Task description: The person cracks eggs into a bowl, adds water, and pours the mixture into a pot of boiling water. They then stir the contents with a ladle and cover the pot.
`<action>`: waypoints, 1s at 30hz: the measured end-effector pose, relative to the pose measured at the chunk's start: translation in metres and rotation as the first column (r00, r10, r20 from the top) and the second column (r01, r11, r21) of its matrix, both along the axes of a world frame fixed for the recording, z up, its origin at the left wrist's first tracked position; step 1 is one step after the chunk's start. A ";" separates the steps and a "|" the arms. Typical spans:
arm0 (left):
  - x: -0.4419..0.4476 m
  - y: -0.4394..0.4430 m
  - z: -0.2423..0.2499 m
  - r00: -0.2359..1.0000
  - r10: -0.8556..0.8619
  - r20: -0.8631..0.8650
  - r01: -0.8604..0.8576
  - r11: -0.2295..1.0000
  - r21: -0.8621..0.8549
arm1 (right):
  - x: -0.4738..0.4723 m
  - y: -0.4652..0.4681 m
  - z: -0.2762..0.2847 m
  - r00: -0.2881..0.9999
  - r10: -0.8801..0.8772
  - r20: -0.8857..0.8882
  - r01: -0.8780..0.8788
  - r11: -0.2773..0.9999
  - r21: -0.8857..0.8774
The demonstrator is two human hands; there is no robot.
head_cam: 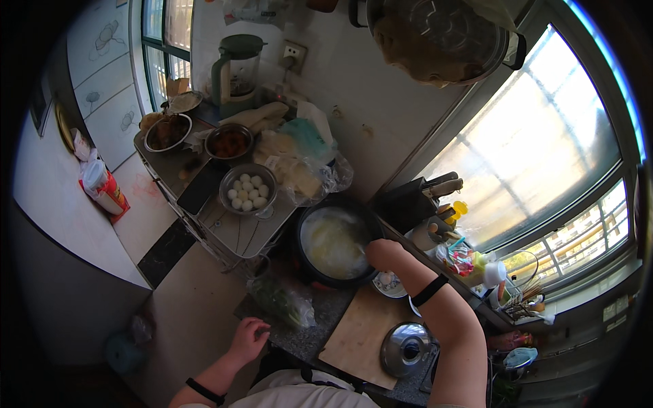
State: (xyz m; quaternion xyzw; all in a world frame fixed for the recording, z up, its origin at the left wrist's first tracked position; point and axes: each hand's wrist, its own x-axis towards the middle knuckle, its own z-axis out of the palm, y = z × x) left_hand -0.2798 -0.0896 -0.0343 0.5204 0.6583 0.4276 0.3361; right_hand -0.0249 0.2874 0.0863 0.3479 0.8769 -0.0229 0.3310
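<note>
My right hand (383, 255) is at the right rim of a dark wok or pot (302, 270), with its fingers curled downward. Whether it grips the rim or a utensil is hidden by the hand itself. Pale, cloudy, steaming liquid (334, 242) fills the pot. Loosely bent and holding nothing, my left hand (250, 336) hovers near the counter's front edge. Just beyond it lies a clear plastic bag of green vegetables (283, 301). A wooden cutting board (352, 336) carries a shiny metal lid (406, 350) with a black knob. Behind the board is a bowl with eggshells (388, 283), partly covered by my arm.
On the left cart stand a metal bowl of peeled eggs (248, 189), two bowls of dark food (228, 143), a black phone-like slab (203, 186), plastic bags (301, 163) and a blender (237, 76). A knife block (403, 204) stands right of the pot. A large steamer pot (438, 41) is overhead.
</note>
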 end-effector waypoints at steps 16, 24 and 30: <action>0.007 -0.006 -0.008 0.997 0.052 0.050 -0.052 0.999 0.008 | -0.041 -0.093 0.031 0.959 -0.069 -0.273 0.050 0.996 -0.075; 0.012 0.008 0.000 1.000 -0.004 0.030 0.004 1.000 -0.015 | -0.067 -0.086 0.023 0.982 0.063 -0.177 -0.031 0.984 0.177; 0.010 0.006 -0.002 0.996 0.050 0.077 -0.047 0.998 -0.038 | -0.061 -0.044 0.006 0.987 0.067 -0.149 -0.020 0.956 0.293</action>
